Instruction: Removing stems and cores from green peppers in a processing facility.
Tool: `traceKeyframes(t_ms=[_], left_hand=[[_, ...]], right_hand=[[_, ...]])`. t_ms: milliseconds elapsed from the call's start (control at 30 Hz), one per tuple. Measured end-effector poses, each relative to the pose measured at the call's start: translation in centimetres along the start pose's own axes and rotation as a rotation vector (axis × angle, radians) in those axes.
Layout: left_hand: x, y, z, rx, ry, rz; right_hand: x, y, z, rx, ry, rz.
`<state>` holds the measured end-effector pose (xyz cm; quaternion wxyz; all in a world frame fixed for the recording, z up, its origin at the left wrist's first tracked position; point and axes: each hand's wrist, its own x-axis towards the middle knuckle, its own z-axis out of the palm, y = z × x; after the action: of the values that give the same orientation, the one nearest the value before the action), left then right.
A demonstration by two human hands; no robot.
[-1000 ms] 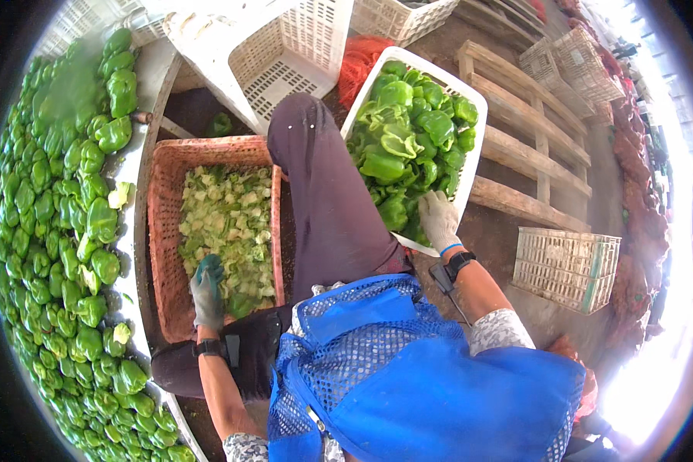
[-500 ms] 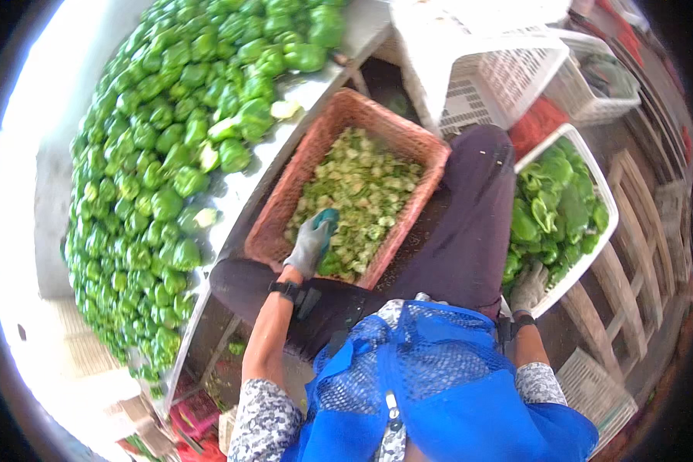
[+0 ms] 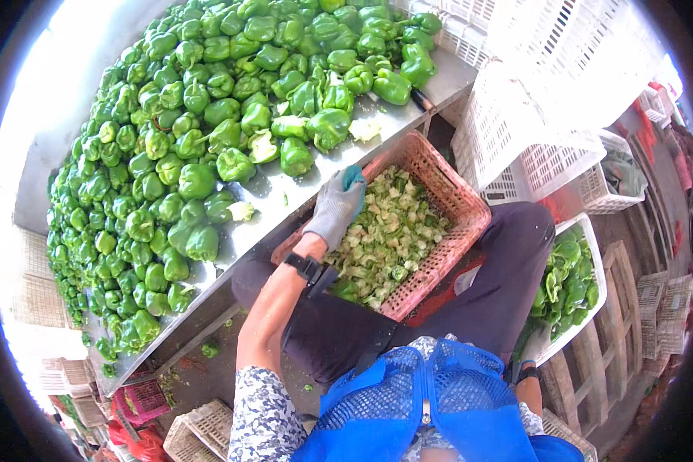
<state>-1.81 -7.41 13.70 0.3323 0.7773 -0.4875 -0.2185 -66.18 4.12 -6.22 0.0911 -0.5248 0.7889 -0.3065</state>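
The gloved left hand (image 3: pixel 337 206), grey with teal fingertips, is held near the centre of the frame, above the near-left side of a pink perforated plastic crate (image 3: pixel 446 173). Its fingers are curled inward and pointed toward the top of the frame; whether anything is pinched between them cannot be told. Pale green cut pieces (image 3: pixel 396 231) are contained in the crate, below and to the right of this hand.

A heap of glossy green bell peppers (image 3: pixel 196 181) is spread over a shiny metal table (image 3: pixel 304 186) in the upper left. Its nearest member, a rounded dark-green bell pepper (image 3: pixel 329 129), is seen just above the curled fingers, across the table's edge; no clear long axis is shown by it. The left hand is much the nearer one. The gloved right hand (image 3: pixel 530 348) is placed at the lower right, beside a white plastic crate (image 3: pixel 599 269) filled with opened green peppers (image 3: pixel 570 281); its fingers are too obscured for their grip to be judged.
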Motion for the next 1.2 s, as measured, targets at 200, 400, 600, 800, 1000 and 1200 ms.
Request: traceKeyframes(t_ms=[200, 400, 600, 800, 1000, 1200], left_hand=[[6.9, 3.9, 2.0, 0.478, 0.006, 0.044], [11.4, 5.3, 1.8, 0.59, -0.167, -0.072], [10.4, 0.0, 2.4, 0.281, -0.011, 0.139], [0.0, 5.0, -0.7, -1.284, -0.775, -0.128], [-7.2, 4.4, 0.2, -1.619, -1.072, -0.429], [-10.2, 3.1, 1.4, -1.581, -0.945, -0.706]], right_hand=[[0.9, -2.4, -3.4, 0.009, -0.005, 0.144], [4.1, -8.4, -6.3, 0.552, 0.083, 0.183], [8.6, -22.8, -7.0, 0.677, 0.05, 0.051], [6.5, -42.3, -3.2, 0.677, -0.7, -0.254], [3.3, -48.6, 3.2, 0.696, -1.028, -0.923], [1.0, -47.0, 4.6, 0.733, -1.236, -0.805]])
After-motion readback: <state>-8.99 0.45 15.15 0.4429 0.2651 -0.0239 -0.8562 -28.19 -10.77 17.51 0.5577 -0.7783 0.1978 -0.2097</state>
